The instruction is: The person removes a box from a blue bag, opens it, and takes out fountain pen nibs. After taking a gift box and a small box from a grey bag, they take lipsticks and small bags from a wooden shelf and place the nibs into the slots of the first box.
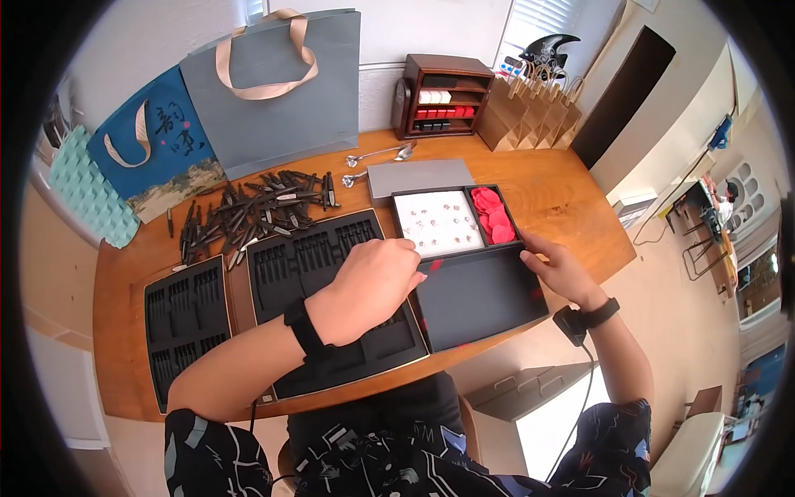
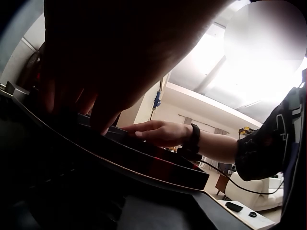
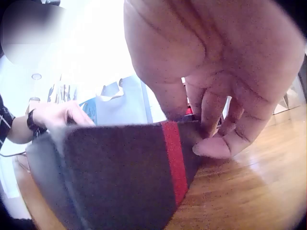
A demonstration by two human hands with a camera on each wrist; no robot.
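Observation:
A dark gift box (image 1: 484,298) lies unfolded, its black panel with red ribbon bits nearest the body. Its far half has a white insert (image 1: 426,224) dotted with small shiny pieces, beside a compartment of red petals (image 1: 493,217). My left hand (image 1: 368,282) grips the box's left edge near the fold, fingers bent down over the rim. At the right edge, my right hand (image 1: 559,265) pinches the corner between thumb and fingers. In the right wrist view a red ribbon (image 3: 175,163) crosses the box wall close to the thumb (image 3: 213,147).
Black slotted trays (image 1: 187,319) lie left, with a heap of dark slim pieces (image 1: 248,207) behind. A grey lid (image 1: 418,176), spoons (image 1: 381,157), gift bags (image 1: 277,99), a small wooden shelf (image 1: 443,70) and brown paper bags (image 1: 530,108) stand further back on the wooden table (image 1: 571,195).

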